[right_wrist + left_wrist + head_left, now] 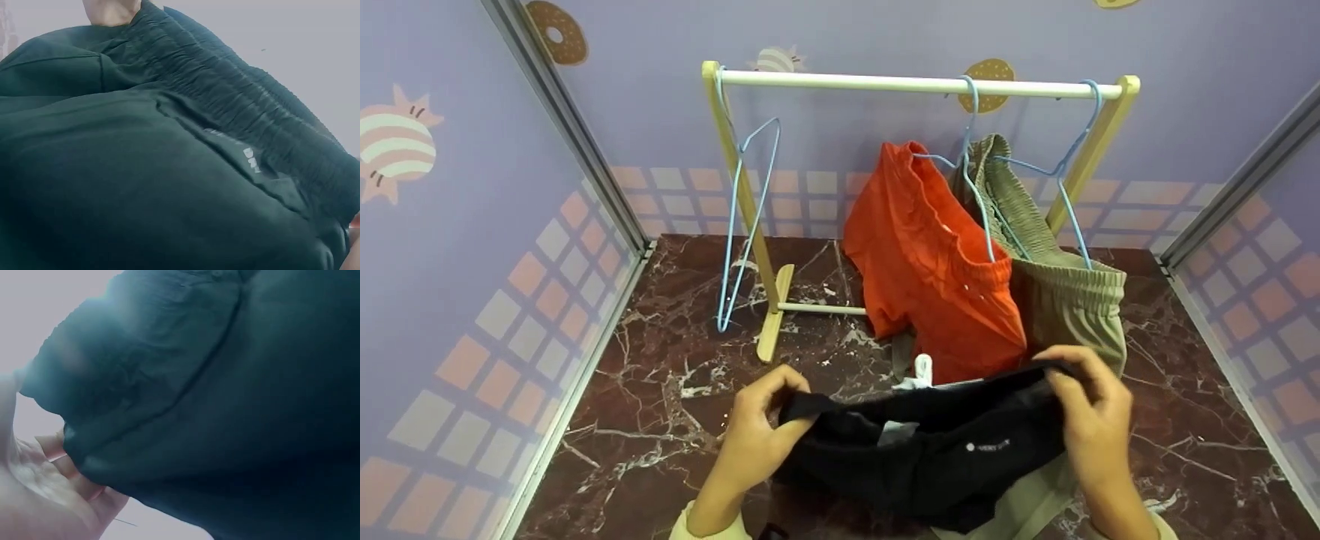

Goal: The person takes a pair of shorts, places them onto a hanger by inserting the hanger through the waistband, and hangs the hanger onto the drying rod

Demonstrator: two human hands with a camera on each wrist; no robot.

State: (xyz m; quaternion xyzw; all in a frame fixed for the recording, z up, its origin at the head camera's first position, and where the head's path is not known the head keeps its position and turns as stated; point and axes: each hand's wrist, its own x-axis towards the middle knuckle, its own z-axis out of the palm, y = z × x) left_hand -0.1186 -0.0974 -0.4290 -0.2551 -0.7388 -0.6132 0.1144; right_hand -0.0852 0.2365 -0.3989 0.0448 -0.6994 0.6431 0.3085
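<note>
A pair of black shorts (pixel 915 472) with an elastic waistband and a small white print is stretched between my hands, its waist opening facing up. My left hand (pixel 765 431) pinches the waistband at the left end, thumb inside the opening. At the other end, my right hand (pixel 1095 420) grips the band between thumb and fingers. A white tag (pixel 897 432) shows inside the waist. In both wrist views the shorts' fabric (pixel 140 169) looks dark green and fills most of the picture. Behind the waistband a white hook (pixel 923 370) pokes up, the rest hidden.
A small wooden rack (pixel 847 79) carries red-orange shorts (pixel 937 262) and olive shorts (pixel 1072 292) on blue hangers. A bare blue hanger (pixel 727 262) hangs at its left end. Khaki cloth (pixel 1035 499) lies beneath the black shorts on the marbled table (pixel 645 420). Patterned walls enclose three sides.
</note>
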